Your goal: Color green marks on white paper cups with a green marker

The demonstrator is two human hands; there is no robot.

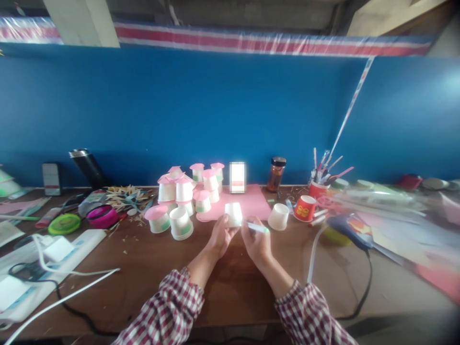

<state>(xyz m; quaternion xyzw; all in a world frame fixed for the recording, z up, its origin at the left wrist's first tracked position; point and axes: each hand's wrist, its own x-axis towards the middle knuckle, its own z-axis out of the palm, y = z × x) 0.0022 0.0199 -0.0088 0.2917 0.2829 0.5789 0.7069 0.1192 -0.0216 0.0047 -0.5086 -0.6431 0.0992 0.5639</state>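
Observation:
In the middle of the head view, my left hand (221, 237) grips a white paper cup (233, 214) turned upside down. My right hand (258, 242) is closed around a marker pen (258, 227) with a pale green end, its tip side close to the cup. A pink sheet (251, 199) lies just beyond both hands. To the left, several white cups with pink paper tops (184, 189) are stacked in a cluster. Some cups bear green marks. A plain white cup (180, 223) stands in front of them, and another upturned white cup (278, 217) stands right of my hands.
Right of the cups are a red cup (304, 208), a brush holder (318, 189) and a dark glue gun (350, 230) with its cord. A bottle (277, 175) stands behind. At left lie a power strip (86, 244), cables, a pink-purple container (102, 216) and wooden sticks (127, 199).

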